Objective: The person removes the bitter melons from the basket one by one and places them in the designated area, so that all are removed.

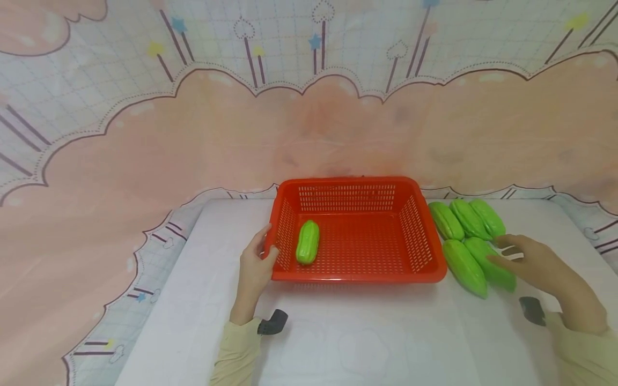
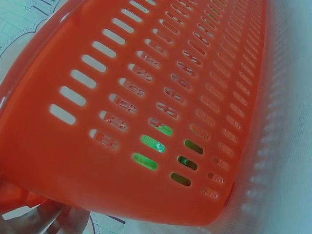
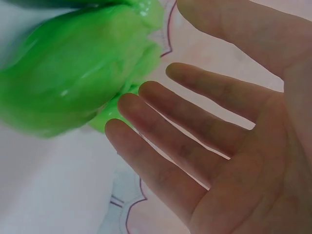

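Note:
A red plastic basket (image 1: 357,277) with slotted walls stands on the white table. My left hand (image 1: 256,265) grips its left rim; in the left wrist view the fingers (image 2: 73,220) show below the basket wall (image 2: 112,180). One glossy green, ridged, oblong fruit (image 1: 307,242) lies inside, near the left wall. Right of the basket several similar green fruits lie in two rows, among them a front one (image 1: 465,267) and a back one (image 1: 487,216). My right hand (image 1: 536,262) hovers beside the front-right fruit (image 1: 492,268), its fingers spread and holding nothing; a green fruit (image 3: 73,73) appears past the fingertips.
The white table (image 1: 357,338) extends in front of the basket and to both sides. Behind it hangs a patterned pink and white cloth (image 1: 338,128), close to the basket's back rim. Dark bands (image 1: 272,323) sit at the wrists.

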The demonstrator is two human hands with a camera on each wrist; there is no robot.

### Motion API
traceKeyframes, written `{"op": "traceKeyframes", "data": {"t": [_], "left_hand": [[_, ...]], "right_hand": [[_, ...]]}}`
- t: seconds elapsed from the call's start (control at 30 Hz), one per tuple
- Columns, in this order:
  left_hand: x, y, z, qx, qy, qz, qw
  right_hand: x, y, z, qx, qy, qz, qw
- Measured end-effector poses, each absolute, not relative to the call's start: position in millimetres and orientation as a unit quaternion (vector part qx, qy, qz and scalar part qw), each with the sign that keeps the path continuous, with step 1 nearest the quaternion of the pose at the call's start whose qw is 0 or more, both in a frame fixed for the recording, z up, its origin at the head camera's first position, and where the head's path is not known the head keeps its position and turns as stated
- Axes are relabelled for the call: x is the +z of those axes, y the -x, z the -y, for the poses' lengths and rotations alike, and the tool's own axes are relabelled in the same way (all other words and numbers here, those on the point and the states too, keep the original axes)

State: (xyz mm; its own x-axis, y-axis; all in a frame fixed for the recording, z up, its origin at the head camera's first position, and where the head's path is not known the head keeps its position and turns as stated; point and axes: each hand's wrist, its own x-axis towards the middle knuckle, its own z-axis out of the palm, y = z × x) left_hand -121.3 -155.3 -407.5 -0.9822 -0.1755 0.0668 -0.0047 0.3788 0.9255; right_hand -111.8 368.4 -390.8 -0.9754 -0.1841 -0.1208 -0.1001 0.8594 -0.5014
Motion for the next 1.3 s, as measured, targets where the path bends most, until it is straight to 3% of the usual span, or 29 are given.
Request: {"op": "traceKeyframes", "data": {"t": [0.27, 1.03, 1.3], "left_hand": [[-406, 120, 155, -0.556, -0.057, 0.826, 0.075], [-411, 122, 156, -0.554, -0.046, 0.827, 0.085], [-410, 122, 156, -0.557, -0.045, 0.825, 0.085]], "right_hand": [[-377, 122, -352, -0.250, 0.072, -0.961, 0.095], [-358, 136, -306, -0.250, 0.175, -0.952, 0.007], [-347, 140, -289, -0.242, 0.187, -0.952, 0.010]]}}
